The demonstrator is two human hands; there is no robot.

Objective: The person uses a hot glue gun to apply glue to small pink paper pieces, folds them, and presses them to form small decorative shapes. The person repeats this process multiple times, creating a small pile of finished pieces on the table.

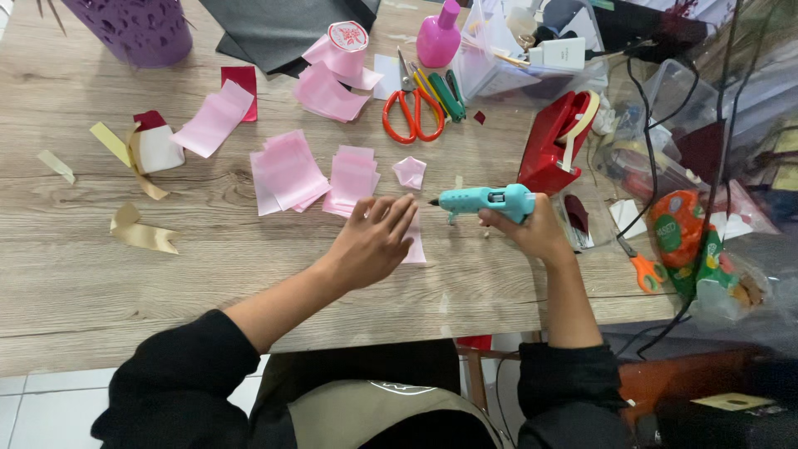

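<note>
Right hand (pixel 536 229) is wrapped tight around a teal glue gun (pixel 486 200), nozzle pointing left, near the table's (pixel 100 274) front edge. Left hand (pixel 374 237) lies flat, fingers spread, pressing a pink ribbon piece (pixel 414 246) and gripping nothing. Judgement: keep fingertips clear of the hot nozzle and the ribbon pinned taut. The ribbon squares (pixel 287 170) look thin, glossy and rectangular; the wood-grain top is matte.
</note>
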